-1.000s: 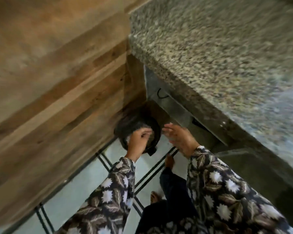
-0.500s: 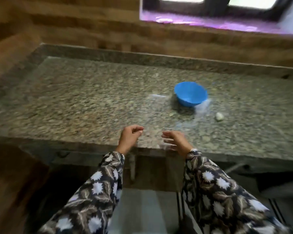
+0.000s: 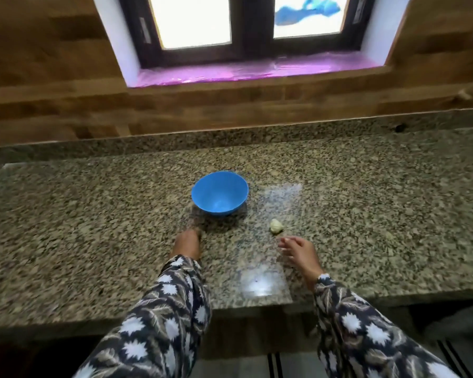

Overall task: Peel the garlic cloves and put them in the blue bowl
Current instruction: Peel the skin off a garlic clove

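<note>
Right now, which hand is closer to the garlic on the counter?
The right hand: it hovers just short of the garlic, fingers loosely open. The left hand is off to the side, nearer the blue bowl.

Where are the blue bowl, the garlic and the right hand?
blue bowl (image 3: 219,196): head view, on its inner wall.
garlic (image 3: 276,226): head view, middle of the pale piece.
right hand (image 3: 301,251): head view, back of the hand.

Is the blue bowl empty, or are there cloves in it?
Empty: the blue bowl shows a plain blue inside, with no cloves. One pale garlic piece lies outside it on the counter.
</note>
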`<state>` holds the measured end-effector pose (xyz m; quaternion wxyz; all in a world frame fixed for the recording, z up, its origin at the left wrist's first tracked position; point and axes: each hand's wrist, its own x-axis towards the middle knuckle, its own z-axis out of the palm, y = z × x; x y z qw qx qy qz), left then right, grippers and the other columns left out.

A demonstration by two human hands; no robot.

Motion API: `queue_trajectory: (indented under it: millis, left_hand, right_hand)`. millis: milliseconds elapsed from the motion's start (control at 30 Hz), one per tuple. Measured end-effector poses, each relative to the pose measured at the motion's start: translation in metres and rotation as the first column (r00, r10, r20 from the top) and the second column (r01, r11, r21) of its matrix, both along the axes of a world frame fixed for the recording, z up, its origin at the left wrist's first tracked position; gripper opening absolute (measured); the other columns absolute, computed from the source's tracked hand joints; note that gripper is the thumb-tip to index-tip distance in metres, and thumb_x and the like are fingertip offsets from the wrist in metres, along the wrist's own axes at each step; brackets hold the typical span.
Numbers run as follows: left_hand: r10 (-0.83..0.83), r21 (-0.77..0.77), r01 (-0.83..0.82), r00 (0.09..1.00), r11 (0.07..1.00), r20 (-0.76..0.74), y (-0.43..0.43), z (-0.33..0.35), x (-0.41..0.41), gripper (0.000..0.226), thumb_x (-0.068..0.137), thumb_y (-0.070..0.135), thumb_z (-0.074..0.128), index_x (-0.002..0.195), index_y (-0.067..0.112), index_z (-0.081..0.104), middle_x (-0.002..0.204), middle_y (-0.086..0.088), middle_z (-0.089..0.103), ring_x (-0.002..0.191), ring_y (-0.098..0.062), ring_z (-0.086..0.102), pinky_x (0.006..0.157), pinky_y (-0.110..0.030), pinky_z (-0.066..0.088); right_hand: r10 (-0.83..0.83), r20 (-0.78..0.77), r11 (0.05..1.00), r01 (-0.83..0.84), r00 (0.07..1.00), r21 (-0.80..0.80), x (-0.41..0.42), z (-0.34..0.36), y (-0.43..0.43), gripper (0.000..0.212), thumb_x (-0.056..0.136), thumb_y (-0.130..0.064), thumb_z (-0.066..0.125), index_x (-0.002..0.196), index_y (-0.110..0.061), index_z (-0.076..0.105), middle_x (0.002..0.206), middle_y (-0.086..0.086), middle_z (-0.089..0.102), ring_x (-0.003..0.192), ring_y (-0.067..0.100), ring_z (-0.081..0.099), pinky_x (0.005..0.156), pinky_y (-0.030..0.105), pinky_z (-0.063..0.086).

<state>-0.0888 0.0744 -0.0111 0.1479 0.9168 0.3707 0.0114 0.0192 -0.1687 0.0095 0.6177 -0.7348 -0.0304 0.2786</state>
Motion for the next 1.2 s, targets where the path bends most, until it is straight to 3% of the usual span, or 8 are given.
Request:
queue_trajectory:
  millis: [133,333,467,667,767,933,1067,1200]
  left_hand:
    - [0.015,0.085,-0.009,0.998,0.996,-0.066,-0.011,0.003,0.005,0.025,0.09,0.009,0.048,0.106,0.01,0.067,0.107,-0.017,0.066,0.1,-0.031,0.061,0.084,-0.036,0.047]
    - [0.052,0.062,-0.126,0.743,0.99,0.667,-0.015,0.056,0.049,0.022,0.086,0.0,0.059,0.107,0.003,0.067,0.105,-0.011,0.068,0.089,-0.02,0.064,0.08,-0.026,0.05]
    - [0.076,-0.185,0.013,0.881,0.983,0.468,0.01,0.063,0.104,0.019,0.079,-0.002,0.067,0.097,0.001,0.071,0.096,-0.014,0.071,0.091,-0.024,0.066,0.085,-0.032,0.051]
    - [0.005,-0.237,0.014,0.997,0.971,0.077,0.037,0.031,0.132,0.016,0.081,0.003,0.067,0.095,0.01,0.071,0.103,-0.007,0.07,0.097,-0.022,0.063,0.084,-0.035,0.05]
    - [0.063,-0.279,0.009,0.967,0.96,0.247,0.046,0.039,0.133,0.02,0.084,0.002,0.063,0.103,0.004,0.07,0.107,-0.011,0.069,0.102,-0.022,0.063,0.09,-0.03,0.047]
    - [0.098,-0.226,0.087,0.713,0.97,0.694,0.0,0.058,0.102,0.022,0.089,0.006,0.059,0.107,0.01,0.069,0.1,0.005,0.068,0.088,-0.005,0.062,0.077,-0.011,0.047]
    - [-0.185,-0.278,0.405,0.795,0.871,0.578,-0.067,0.024,0.09,0.027,0.085,-0.001,0.059,0.107,0.01,0.07,0.105,-0.001,0.069,0.095,-0.011,0.063,0.087,-0.012,0.044]
    - [-0.021,-0.599,0.27,0.921,0.754,0.389,-0.093,-0.013,0.094,0.03,0.087,0.006,0.057,0.116,0.009,0.064,0.1,-0.005,0.068,0.092,-0.017,0.063,0.083,-0.029,0.048]
  right_hand:
    - [0.034,-0.029,0.999,-0.034,0.999,0.0,0.028,-0.009,0.003,0.02,0.094,-0.005,0.047,0.099,0.008,0.062,0.102,0.025,0.064,0.072,0.021,0.059,0.057,0.017,0.047]
    - [0.054,0.164,0.986,-0.027,0.985,-0.165,0.05,-0.017,0.013,0.02,0.091,-0.009,0.055,0.108,-0.004,0.063,0.11,0.015,0.064,0.097,0.025,0.06,0.091,0.042,0.049]
    - [0.111,0.345,0.959,-0.01,0.932,-0.282,0.059,-0.014,0.02,0.026,0.092,-0.012,0.054,0.117,-0.008,0.059,0.116,0.008,0.062,0.1,0.018,0.059,0.085,0.033,0.051]
    - [0.206,0.415,0.931,-0.047,0.886,-0.361,0.067,-0.022,0.03,0.029,0.089,-0.009,0.056,0.118,-0.008,0.059,0.119,0.007,0.06,0.095,0.01,0.054,0.069,0.005,0.037]
    - [0.19,0.372,0.932,-0.047,0.909,-0.36,0.067,-0.024,0.038,0.034,0.09,-0.013,0.056,0.124,-0.009,0.054,0.12,0.008,0.06,0.105,0.017,0.057,0.081,0.018,0.044]
    - [0.304,0.397,0.884,-0.101,0.866,-0.457,0.063,-0.026,0.048,0.039,0.089,-0.016,0.056,0.128,-0.015,0.051,0.124,0.005,0.056,0.112,0.017,0.052,0.098,0.027,0.043]
    - [0.176,0.389,0.927,-0.019,0.904,-0.375,0.061,-0.028,0.049,0.032,0.084,-0.012,0.064,0.116,-0.012,0.062,0.113,0.005,0.063,0.093,0.009,0.054,0.08,0.016,0.043]
    - [-0.01,0.216,0.977,0.056,0.976,-0.205,0.056,-0.027,0.046,0.033,0.08,-0.002,0.068,0.112,-0.001,0.062,0.099,0.011,0.065,0.094,0.026,0.062,0.087,0.032,0.051]
